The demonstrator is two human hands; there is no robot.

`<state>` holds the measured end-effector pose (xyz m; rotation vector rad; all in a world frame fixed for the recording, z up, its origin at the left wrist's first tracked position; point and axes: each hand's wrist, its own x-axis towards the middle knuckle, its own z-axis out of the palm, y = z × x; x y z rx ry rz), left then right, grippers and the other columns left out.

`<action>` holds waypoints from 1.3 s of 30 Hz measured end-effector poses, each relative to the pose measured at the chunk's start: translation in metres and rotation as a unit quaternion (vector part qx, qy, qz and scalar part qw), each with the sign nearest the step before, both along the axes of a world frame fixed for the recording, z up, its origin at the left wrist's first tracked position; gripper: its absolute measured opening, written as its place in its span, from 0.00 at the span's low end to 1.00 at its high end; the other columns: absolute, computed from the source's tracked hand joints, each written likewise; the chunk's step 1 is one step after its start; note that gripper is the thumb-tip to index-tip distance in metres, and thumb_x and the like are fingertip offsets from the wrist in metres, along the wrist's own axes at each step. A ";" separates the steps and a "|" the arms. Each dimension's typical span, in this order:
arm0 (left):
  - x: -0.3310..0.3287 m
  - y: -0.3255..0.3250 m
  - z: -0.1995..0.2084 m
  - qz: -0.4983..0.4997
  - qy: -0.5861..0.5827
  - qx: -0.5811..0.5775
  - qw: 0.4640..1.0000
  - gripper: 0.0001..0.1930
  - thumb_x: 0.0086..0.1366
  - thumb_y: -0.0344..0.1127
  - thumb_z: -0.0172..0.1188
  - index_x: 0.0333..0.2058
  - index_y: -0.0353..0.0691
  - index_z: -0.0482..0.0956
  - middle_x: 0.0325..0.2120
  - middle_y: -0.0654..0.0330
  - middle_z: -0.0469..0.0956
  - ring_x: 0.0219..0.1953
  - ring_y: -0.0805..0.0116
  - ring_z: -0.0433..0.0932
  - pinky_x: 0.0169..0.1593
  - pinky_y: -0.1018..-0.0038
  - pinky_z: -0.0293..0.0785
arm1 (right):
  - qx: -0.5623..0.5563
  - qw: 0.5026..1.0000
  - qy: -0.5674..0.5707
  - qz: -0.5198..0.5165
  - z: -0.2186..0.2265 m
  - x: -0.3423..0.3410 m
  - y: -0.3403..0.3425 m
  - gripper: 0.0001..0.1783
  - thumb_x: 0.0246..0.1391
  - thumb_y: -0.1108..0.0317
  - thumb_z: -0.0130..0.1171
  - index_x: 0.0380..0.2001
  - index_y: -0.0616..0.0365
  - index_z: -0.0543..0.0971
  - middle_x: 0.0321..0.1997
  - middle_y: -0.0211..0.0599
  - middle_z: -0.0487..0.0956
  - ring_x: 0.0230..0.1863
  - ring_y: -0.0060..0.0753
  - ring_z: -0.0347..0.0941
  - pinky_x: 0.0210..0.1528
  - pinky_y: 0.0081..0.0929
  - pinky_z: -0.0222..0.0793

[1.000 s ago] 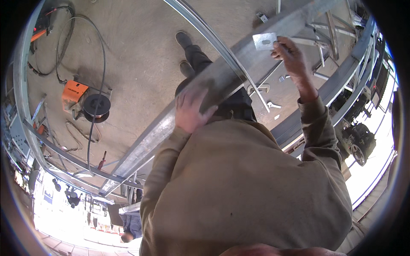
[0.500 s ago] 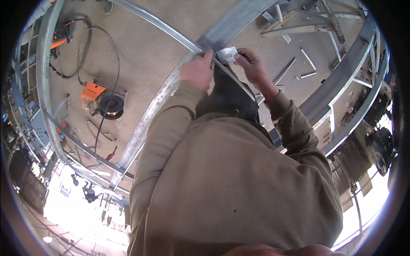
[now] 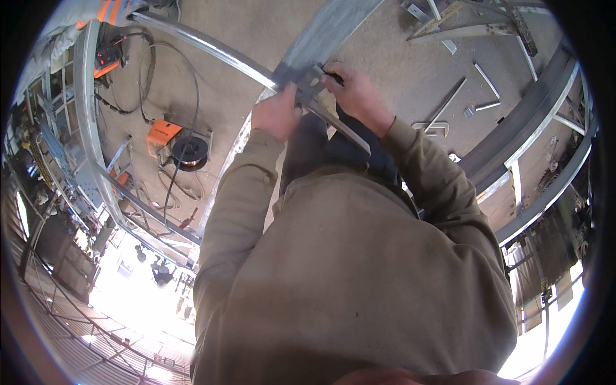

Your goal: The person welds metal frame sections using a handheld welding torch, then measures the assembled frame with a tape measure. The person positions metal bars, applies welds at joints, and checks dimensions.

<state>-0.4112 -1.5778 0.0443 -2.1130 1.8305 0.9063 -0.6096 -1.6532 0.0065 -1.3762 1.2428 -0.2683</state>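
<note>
My left hand [image 3: 276,117] is closed round a shiny square metal tube [image 3: 212,48], close to where it crosses a wide grey steel beam [image 3: 327,32]. My right hand [image 3: 356,95] pinches a small metal plate [image 3: 312,78] with a slot in it. Tilted, the plate sits right beside the tube and my left fingertips; whether they touch, I cannot tell. From below the plate a narrow metal bar [image 3: 346,133] runs toward my legs. Whether it is one piece with the tube is hidden by the hands and plate.
Grey clothing with orange stripes [image 3: 109,13] shows at the tube's far end. Left on the floor are an orange machine [image 3: 163,135], a wire spool [image 3: 190,154] and a looping cable [image 3: 192,70]. Cut metal pieces [image 3: 444,106] and a curved steel beam [image 3: 526,128] lie right.
My right hand has brought the plate leftward and tilted it close to my left hand. A person's striped clothing has come into view at the upper left. The whole view has shifted slightly.
</note>
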 end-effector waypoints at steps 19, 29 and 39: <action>-0.007 0.050 -0.004 0.168 -0.020 -0.043 0.985 0.32 0.57 0.38 0.69 0.59 0.39 0.69 0.44 0.46 0.82 0.45 0.43 0.83 0.47 0.52 0.79 | 0.304 0.929 -0.161 -0.138 -0.018 0.015 0.030 0.17 0.73 0.61 0.53 0.55 0.62 0.71 0.42 0.34 0.78 0.37 0.23 0.74 0.39 0.24 0.72; 0.039 0.001 0.012 0.037 0.055 -0.258 0.964 0.36 0.58 0.43 0.74 0.61 0.37 0.67 0.52 0.46 0.76 0.51 0.47 0.79 0.56 0.55 0.76 | 0.278 0.936 -0.137 -0.168 -0.009 0.026 0.032 0.16 0.73 0.61 0.53 0.52 0.63 0.72 0.40 0.30 0.76 0.38 0.18 0.70 0.39 0.21 0.68; 0.077 -0.064 -0.043 0.729 0.490 0.039 0.476 0.12 0.69 0.38 0.66 0.39 0.40 0.73 0.30 0.56 0.78 0.35 0.56 0.80 0.49 0.58 0.80 | 0.178 0.974 -0.062 -0.124 -0.010 0.025 0.035 0.17 0.71 0.60 0.56 0.51 0.64 0.73 0.36 0.43 0.82 0.36 0.32 0.78 0.41 0.31 0.73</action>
